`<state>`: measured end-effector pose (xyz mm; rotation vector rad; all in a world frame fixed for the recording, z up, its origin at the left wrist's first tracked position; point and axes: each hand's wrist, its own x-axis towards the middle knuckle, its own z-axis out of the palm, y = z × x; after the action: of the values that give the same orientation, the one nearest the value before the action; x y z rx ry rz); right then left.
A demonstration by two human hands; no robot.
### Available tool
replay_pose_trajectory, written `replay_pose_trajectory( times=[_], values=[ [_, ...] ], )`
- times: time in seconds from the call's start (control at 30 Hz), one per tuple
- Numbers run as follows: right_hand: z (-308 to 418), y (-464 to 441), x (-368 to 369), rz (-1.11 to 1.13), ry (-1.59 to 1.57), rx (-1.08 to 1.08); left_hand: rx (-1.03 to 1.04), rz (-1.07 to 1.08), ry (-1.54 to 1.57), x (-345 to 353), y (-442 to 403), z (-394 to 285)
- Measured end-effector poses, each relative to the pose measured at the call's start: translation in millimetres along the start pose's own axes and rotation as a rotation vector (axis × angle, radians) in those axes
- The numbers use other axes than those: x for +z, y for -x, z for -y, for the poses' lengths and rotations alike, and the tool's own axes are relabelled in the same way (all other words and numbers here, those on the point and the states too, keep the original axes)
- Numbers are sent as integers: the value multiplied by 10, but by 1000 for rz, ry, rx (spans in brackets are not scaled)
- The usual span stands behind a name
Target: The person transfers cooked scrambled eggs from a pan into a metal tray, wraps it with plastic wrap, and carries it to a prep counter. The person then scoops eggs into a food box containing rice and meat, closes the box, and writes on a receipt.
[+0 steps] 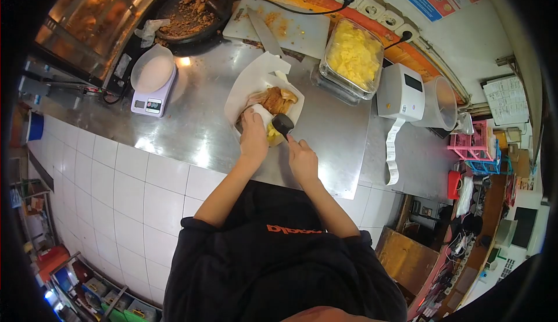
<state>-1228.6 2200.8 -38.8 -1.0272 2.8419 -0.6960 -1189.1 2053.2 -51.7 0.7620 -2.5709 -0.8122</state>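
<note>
An open white paper takeaway box (237,92) lies on the steel counter, holding browned fried chicken (273,99), a white lump (263,113) that looks like rice or a wrapped packet, and some yellow food (271,131). My left hand (253,137) reaches over the box's near left side, its fingers curved onto the white lump. My right hand (303,160) is closed round the handle of a black measuring scoop (283,124). The scoop's round bowl is over the right side of the box, beside the yellow food. What the scoop contains cannot be made out.
A white cutting board (308,25) with a cleaver (263,30) lies behind the box. A clear tub (347,92) holds yellow pieces. Left are a kitchen scale (152,102) and a black pan (200,34) with fried scraps. Right stands a receipt printer (400,95) trailing paper.
</note>
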Motion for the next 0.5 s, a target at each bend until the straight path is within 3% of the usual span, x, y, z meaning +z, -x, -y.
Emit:
replay_pose_trajectory(
  times=[0.17,0.37,0.43,0.5],
  values=[
    [54,24,-51,-57,-128,-13,19,66,-12,-107,60,19],
    [79,-34,-191,-57,-377,72,63,-41,138,-715,102,-192],
    [49,-27,-203,-77,-324,54,188,-239,293,-934,109,-205],
    [47,-59,-260,-75,-354,53,128,-473,239,-1167,28,-217]
  ],
)
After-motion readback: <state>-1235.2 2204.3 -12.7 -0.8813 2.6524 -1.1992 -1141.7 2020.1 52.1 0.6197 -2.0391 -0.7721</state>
